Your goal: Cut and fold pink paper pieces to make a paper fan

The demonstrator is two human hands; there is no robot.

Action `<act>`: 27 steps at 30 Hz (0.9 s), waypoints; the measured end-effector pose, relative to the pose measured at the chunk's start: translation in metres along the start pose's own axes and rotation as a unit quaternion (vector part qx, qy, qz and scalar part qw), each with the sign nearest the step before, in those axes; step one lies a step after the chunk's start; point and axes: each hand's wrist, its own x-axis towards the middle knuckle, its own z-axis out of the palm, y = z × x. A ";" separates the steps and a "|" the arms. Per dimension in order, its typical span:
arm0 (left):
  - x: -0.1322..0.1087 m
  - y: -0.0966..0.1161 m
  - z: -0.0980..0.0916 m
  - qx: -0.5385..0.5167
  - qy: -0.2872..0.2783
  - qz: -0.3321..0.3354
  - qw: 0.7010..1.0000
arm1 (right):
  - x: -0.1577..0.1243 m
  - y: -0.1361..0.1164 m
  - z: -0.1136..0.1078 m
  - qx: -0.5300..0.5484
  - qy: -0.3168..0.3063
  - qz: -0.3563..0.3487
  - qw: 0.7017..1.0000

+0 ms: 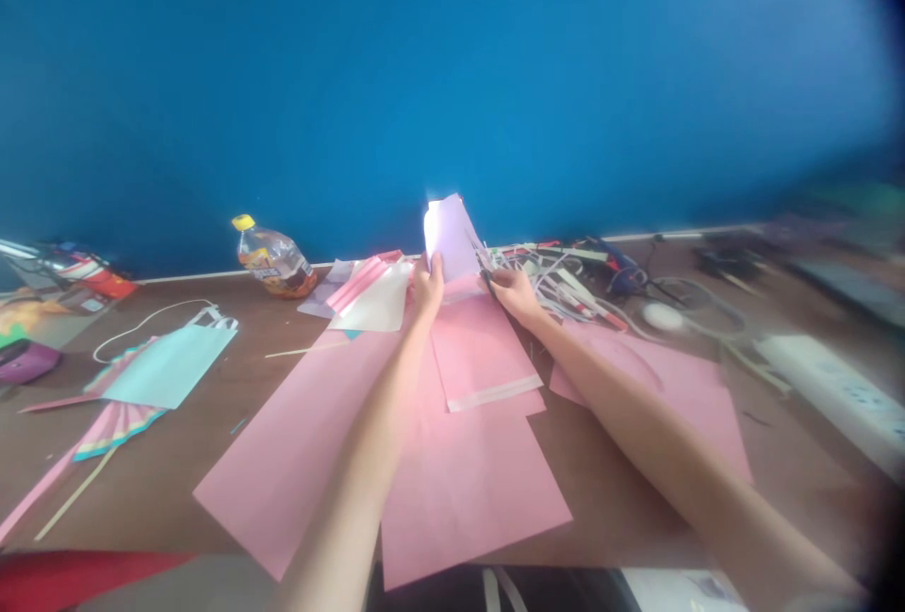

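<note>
My left hand [428, 284] is closed on a sheet of lavender paper [452, 237], thumb on its near face, and holds it up off the table. Thin strips fringe the paper's lower right edge. At that edge my right hand [515, 293] is closed around dark-handled scissors [485, 279]; they are small and blurred, and their blades are hard to make out. Beneath both hands lie overlapping pink paper sheets [473, 489], with a pink paper piece [487, 348] edged in a pale strip on top.
A yellow-capped bottle [275, 261] stands left, near folded striped paper [364, 287]. Tangled white paper strips [566, 282] lie right of my hands. A light-blue paper bag [173, 362] is at the left, a white power strip [841, 395] at the right. A blue wall [452, 74] rises behind.
</note>
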 end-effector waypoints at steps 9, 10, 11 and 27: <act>-0.006 0.011 -0.002 0.015 -0.043 0.024 0.999 | 0.003 0.003 0.001 0.013 0.014 -0.002 1.000; -0.006 0.012 -0.002 0.017 -0.043 0.026 0.999 | 0.002 0.003 0.001 0.016 0.015 -0.003 1.000; -0.006 0.013 -0.002 0.018 -0.044 0.027 0.998 | 0.002 0.003 0.001 0.020 0.015 -0.002 1.000; -0.004 0.000 -0.001 0.006 -0.033 -0.025 0.999 | 0.002 0.004 -0.002 0.019 0.015 -0.008 1.000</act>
